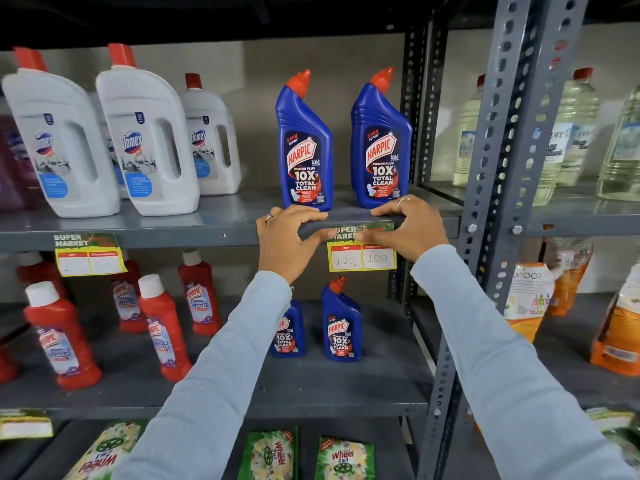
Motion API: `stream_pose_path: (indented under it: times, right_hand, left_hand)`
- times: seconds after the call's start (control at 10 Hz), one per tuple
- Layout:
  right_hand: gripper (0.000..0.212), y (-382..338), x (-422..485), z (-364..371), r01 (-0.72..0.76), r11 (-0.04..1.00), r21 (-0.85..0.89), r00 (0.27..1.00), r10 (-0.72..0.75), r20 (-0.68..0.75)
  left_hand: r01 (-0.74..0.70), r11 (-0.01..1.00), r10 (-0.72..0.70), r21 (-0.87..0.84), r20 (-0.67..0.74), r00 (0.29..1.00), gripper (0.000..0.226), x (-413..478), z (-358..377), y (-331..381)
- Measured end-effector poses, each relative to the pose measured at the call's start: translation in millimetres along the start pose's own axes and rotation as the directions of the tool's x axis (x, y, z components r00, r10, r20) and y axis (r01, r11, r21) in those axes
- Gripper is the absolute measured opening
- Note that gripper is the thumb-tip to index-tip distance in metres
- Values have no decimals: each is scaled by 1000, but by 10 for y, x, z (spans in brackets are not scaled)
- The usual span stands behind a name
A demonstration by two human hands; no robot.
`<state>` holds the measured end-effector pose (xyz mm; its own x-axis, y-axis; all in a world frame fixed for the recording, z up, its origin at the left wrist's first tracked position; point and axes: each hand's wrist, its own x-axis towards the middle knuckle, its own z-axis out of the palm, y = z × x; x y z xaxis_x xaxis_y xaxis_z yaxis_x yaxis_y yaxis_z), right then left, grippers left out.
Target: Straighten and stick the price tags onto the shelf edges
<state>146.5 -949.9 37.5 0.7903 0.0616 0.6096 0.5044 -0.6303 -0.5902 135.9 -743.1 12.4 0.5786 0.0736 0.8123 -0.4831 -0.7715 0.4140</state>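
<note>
A yellow-and-green price tag (362, 258), handwritten 120 and 100, hangs level from the grey shelf edge (207, 233) below two blue Harpic bottles (304, 143). My left hand (287, 237) hooks its fingers over the shelf lip, and its thumb presses the tag's top-left corner. On the tag's top-right part rests my right hand (405, 226), fingers on the shelf top and thumb flat against the green header. A second price tag (88, 254) sits tilted on the same edge, far to the left.
White Domex jugs (145, 133) stand left on the upper shelf. Red bottles (59, 334) and small blue Harpic bottles (341, 323) fill the shelf below. A slotted metal upright (498, 202) rises at right, with oil bottles (571, 133) beyond. Green Wheel packets (343, 459) lie at the bottom.
</note>
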Motion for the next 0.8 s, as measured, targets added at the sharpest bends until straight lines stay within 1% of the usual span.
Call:
stream_pose_path:
  times: [0.1,0.3,0.4,0.5,0.6,0.7,0.8]
  right_hand:
    - [57,-8,-19,88,-24,1000,-21,994,21,-111]
    - [59,-25,-2,116,-48,998,-49,990,41,-138]
    - [60,-54,-7,118,-59,994,-97,991,47,-122]
    - [62,-69,-19,104,-68,990,-124,992,53,-116]
    - [62,-98,-53,94,-51,987,-154,995,38,-92]
    - [62,-105,-65,23,-37,994,-99,999,35,-18]
    - [59,-88,-129,-133,-84,994,70,992,77,97]
  left_hand:
    - [6,1000,-6,2,3,1000,38,1,2,-6]
    - [72,997,-72,-8,-83,994,32,-16,79,52]
    - [101,995,-100,2,-128,987,30,-12,90,107]
    - [124,992,-122,6,-141,982,30,-11,77,147]
    - [110,994,-108,12,-122,987,30,-26,36,171]
    - [11,997,-8,79,-40,999,34,-42,-71,163]
    - [-106,986,93,130,97,991,36,-56,-177,134]
